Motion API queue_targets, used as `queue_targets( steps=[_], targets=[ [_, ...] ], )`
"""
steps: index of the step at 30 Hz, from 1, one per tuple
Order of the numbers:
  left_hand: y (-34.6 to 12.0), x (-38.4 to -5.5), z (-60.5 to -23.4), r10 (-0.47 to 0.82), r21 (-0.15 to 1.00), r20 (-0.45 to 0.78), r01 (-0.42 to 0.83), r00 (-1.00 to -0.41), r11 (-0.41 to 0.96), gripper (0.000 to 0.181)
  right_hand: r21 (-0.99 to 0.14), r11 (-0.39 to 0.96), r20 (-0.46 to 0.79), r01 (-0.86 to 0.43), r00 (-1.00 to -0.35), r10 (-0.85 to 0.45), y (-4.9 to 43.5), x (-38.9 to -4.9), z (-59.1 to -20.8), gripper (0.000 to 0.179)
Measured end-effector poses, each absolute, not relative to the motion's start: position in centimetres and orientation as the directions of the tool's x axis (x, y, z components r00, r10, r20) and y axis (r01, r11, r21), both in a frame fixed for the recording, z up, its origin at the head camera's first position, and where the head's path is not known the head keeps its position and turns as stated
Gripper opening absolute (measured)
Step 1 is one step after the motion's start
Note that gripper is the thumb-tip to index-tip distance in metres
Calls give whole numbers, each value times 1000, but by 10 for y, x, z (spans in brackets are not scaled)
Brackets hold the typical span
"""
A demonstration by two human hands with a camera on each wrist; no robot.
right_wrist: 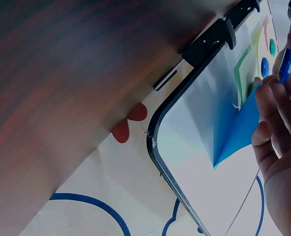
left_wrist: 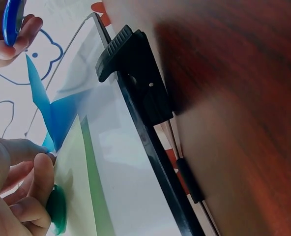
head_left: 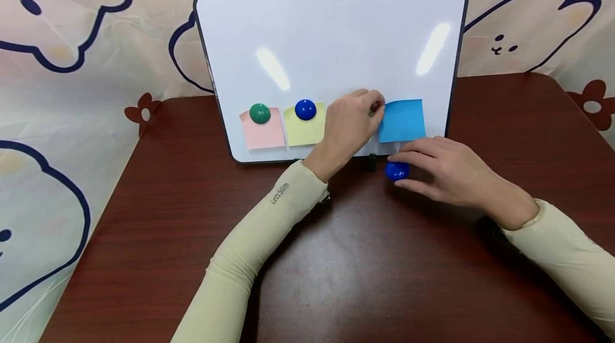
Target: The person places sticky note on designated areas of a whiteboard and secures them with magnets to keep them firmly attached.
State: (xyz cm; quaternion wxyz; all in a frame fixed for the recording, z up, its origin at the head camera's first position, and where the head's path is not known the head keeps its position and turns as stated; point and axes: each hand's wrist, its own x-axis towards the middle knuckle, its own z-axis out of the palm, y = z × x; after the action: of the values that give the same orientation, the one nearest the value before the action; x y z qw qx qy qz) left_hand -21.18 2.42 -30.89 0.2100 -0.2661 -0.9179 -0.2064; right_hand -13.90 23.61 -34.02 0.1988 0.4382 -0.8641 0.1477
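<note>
My left hand (head_left: 353, 121) pinches the upper left corner of a blue sticky note (head_left: 402, 121) at the whiteboard (head_left: 336, 33). The note stands out from the board, seen edge-on in the left wrist view. My right hand (head_left: 442, 172) holds a round blue magnet (head_left: 397, 171) at its fingertips, below the note and in front of the board's lower edge. Beside my left fingers in the left wrist view sit a green magnet (left_wrist: 57, 209) and a pale green note (left_wrist: 76, 177); my left hand hides them in the head view.
On the board's left, a green magnet (head_left: 260, 113) sits on a pink note (head_left: 263, 132), and a blue magnet (head_left: 305, 109) on a yellow note (head_left: 304, 129). Black clips (left_wrist: 138, 73) hold the board's lower edge, above the brown table (head_left: 336, 268). A patterned cloth (head_left: 158, 28) hangs behind.
</note>
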Motion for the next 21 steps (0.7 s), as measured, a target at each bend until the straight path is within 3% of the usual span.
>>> queue_targets(
  steps=[5, 21],
  targets=[
    [24, -212, -308, 403, 272, 493, 577, -771, 770, 18, -66, 580, 488, -812, -533, -691, 235, -139, -339, 66],
    [24, -212, -309, 405, 279, 487, 577, -774, 767, 18, -62, 592, 577, -803, -513, -635, 234, -138, -336, 62]
  ],
)
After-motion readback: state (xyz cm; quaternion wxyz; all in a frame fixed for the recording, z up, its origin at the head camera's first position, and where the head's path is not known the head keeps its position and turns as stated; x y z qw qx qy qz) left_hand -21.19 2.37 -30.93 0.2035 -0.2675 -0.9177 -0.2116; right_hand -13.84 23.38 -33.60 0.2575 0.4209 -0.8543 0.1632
